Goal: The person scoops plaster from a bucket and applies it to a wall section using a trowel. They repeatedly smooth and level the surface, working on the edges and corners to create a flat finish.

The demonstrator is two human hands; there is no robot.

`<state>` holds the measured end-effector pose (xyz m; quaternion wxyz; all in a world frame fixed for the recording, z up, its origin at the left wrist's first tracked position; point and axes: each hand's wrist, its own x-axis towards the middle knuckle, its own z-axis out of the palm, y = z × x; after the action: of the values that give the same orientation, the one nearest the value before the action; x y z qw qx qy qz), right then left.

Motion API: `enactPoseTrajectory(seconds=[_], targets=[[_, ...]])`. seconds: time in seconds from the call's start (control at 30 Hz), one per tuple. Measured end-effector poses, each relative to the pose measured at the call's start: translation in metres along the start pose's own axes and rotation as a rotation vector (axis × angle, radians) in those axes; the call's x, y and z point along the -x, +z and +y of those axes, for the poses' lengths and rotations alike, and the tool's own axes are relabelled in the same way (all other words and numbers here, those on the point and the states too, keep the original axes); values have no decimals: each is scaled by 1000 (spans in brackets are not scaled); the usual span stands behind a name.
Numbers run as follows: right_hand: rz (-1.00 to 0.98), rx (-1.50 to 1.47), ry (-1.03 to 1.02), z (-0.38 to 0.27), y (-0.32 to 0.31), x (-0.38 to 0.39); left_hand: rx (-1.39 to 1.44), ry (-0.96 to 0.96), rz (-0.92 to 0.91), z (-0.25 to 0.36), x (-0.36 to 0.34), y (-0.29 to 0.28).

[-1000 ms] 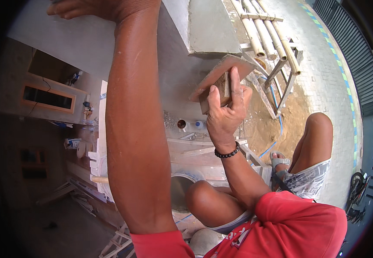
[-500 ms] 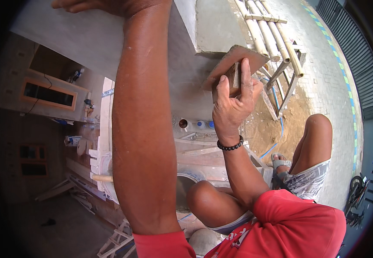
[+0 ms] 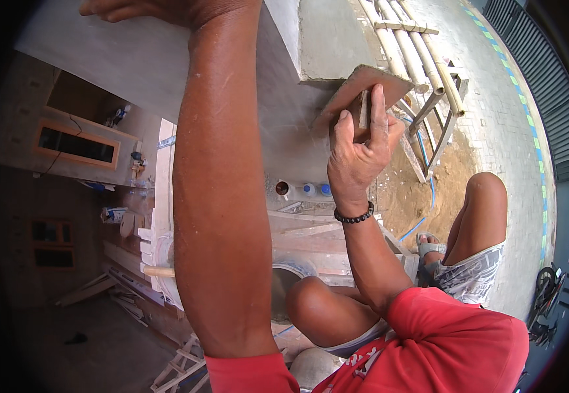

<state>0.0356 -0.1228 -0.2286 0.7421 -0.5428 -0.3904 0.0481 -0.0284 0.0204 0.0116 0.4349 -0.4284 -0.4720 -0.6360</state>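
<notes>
My right hand [image 3: 366, 157], with a dark bead bracelet at the wrist, grips a plastering float [image 3: 389, 85] by its wooden handle. The float is a flat, brownish rectangular board, tilted near the lower corner of a grey plastered wall [image 3: 333, 39]. Whether its far face touches the plaster is hidden. At the upper left, my left hand [image 3: 143, 9] lies against the smooth grey plastered surface [image 3: 107, 65], fingers stretched out to the left. The top of this hand is cut off by the picture's edge, and nothing shows in it.
Bamboo poles [image 3: 405, 46] rest on a wooden trestle [image 3: 438, 141] at the right, beside a sand pile [image 3: 455, 157]. Blue-capped bottles [image 3: 308, 188] and a round container [image 3: 282, 188] stand below. A large bucket [image 3: 291, 272] is by my knee; timber [image 3: 124, 288] lies left.
My right hand and the float have shifted slightly up and to the right. My left hand stays in nearly the same place.
</notes>
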Motion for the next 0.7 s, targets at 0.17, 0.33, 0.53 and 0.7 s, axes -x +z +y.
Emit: enactPoseTrajectory(seconds=[0.17,0.33,0.53,0.7], targets=[[-207,167,-46,7,1,20,-2,4,28,2,-3,-2],[-455,50,-91,-11,-88,-17,-8,-15,13,2,-4,-7],[-997,-47,-61,-50,-118,-218,32,-49,-56,7,-3,-9],[-1423,206,-857,-68,-59,-263,-93,1,119,6,-3,1]])
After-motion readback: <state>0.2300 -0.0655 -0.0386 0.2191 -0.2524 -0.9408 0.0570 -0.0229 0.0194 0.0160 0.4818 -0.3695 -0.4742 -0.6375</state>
